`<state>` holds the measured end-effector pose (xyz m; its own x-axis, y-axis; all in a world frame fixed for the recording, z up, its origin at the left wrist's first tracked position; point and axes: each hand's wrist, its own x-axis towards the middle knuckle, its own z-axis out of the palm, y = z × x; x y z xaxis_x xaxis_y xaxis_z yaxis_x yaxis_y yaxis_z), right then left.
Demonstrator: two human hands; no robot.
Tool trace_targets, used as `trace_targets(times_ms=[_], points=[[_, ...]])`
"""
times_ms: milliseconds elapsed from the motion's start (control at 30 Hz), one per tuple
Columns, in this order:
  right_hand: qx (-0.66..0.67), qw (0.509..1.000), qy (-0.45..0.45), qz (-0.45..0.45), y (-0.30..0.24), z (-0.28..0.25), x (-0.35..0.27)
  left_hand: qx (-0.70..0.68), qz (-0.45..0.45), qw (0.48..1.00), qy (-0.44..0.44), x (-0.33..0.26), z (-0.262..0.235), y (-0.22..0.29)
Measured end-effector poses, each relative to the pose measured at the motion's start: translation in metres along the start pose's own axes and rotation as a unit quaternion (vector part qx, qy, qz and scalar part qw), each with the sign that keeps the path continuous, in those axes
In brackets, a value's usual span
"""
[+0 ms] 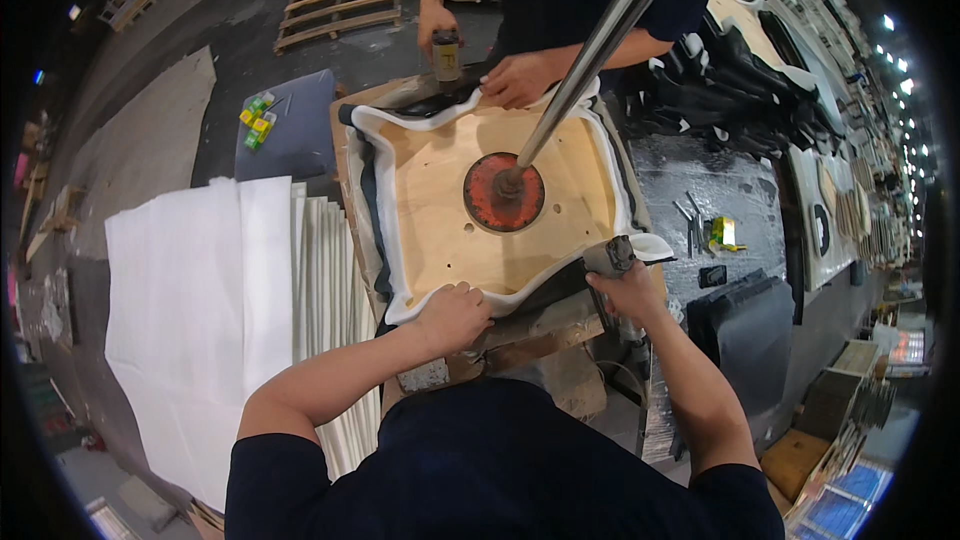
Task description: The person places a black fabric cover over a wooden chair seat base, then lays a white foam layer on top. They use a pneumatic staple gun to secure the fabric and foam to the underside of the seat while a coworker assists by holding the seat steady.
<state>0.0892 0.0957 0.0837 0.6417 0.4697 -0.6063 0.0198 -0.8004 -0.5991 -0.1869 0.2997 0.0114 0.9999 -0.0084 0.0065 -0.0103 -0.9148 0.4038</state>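
Observation:
A plywood seat panel (430,210) lies face up with white padding (392,240) wrapped around its edges and dark cover material (560,288) showing outside it. A round red press plate (485,185) on a metal rod (590,55) bears on its middle. My left hand (455,318) is closed at the near edge, fingers bent over the padding. My right hand (632,295) grips a staple gun (610,258), its head at the near right corner of the panel. Opposite me, a co-worker's hand holds another staple gun (446,55); their other hand (520,78) presses the far edge.
White padding sheets (200,270) are stacked at my left. Small yellow-green boxes (258,122) lie on a grey surface at far left. On the right, a wrapped table (660,180) carries a yellow box (723,232), staple strips and dark covers (720,90). A wooden pallet (340,2) lies behind.

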Motion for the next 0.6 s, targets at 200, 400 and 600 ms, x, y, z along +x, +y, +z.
trace_targets(times_ms=[200,400,600], points=[[0.009,1.000,0.019,-0.009,-0.007,0.007,-0.009,-0.111,0.047,0.989,0.091,-0.002,0.012,-0.027],[0.002,0.998,0.043,-0.037,-0.009,0.011,-0.011,-0.168,0.017,0.972,0.164,-0.005,0.019,-0.027],[0.020,0.999,0.023,-0.028,-0.016,0.013,-0.017,-0.182,-0.061,0.968,0.162,-0.002,0.021,-0.029]])
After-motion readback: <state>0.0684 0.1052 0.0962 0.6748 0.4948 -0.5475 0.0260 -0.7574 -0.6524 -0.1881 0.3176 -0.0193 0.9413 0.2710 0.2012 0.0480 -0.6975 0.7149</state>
